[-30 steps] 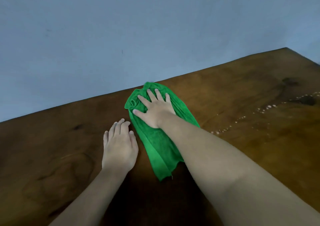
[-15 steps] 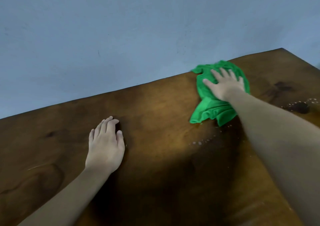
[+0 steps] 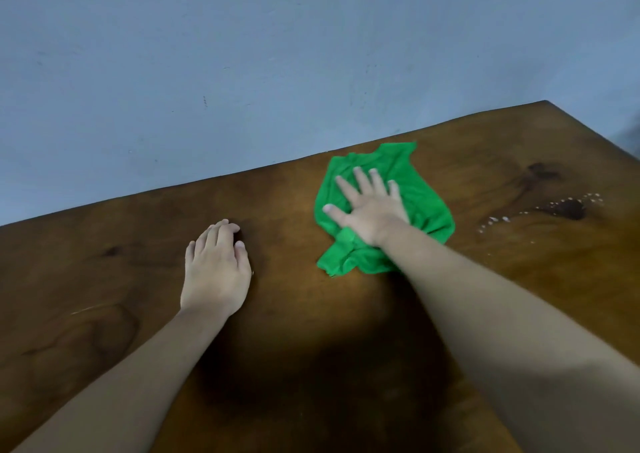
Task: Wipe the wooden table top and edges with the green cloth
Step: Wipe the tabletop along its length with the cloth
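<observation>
The green cloth (image 3: 426, 206) lies crumpled on the brown wooden table top (image 3: 104, 279), close to its far edge. My right hand (image 3: 369, 210) presses flat on the cloth with fingers spread, covering its middle. My left hand (image 3: 216, 272) rests palm down on the bare wood to the left of the cloth, fingers together and holding nothing. Both forearms reach in from the bottom of the view.
A trail of small white specks (image 3: 498, 220) runs across the wood to the right of the cloth, next to a dark knot (image 3: 568, 208). A blue-grey wall (image 3: 242, 54) stands right behind the table's far edge. The table's far right corner (image 3: 545, 102) is in view.
My right hand swept the cloth to the right along the far edge, then back left and a little nearer. My left hand stayed planted on the wood.
</observation>
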